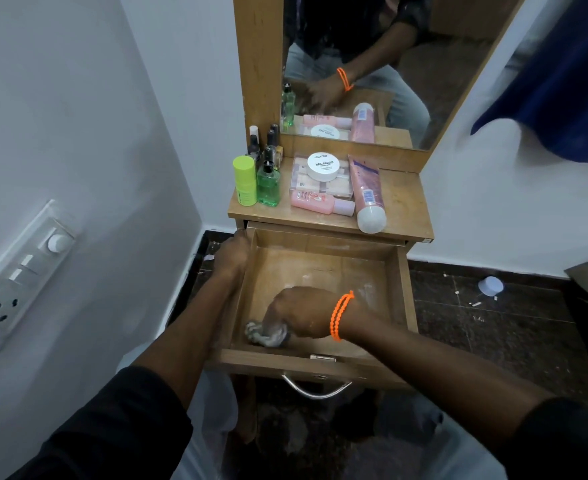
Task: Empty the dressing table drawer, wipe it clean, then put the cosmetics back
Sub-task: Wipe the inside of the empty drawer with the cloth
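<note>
The wooden drawer (pixel 401 292) of the dressing table stands pulled out, with nothing but whitish dust marks on its floor. My right hand (pixel 301 313), with an orange band on the wrist, grips a crumpled grey cloth (pixel 266 335) at the drawer's front left corner. My left hand (pixel 233 252) holds the drawer's left wall near the back. The cosmetics stand on the table top (pixel 403 199): a lime-green bottle (pixel 244 181), a green glass bottle (pixel 268 185), small dark bottles (pixel 268 142), a white nail polish jar (pixel 323 166) on a clear box, a pink bottle (pixel 320 201) and a pink tube (pixel 368 194) lying flat.
A mirror (pixel 424 64) rises behind the table top. A white wall with a switch panel (pixel 22 271) is close on the left. The dark floor on the right carries a small white cap (pixel 490 285) and bits of debris. A metal handle (pixel 315 388) hangs on the drawer front.
</note>
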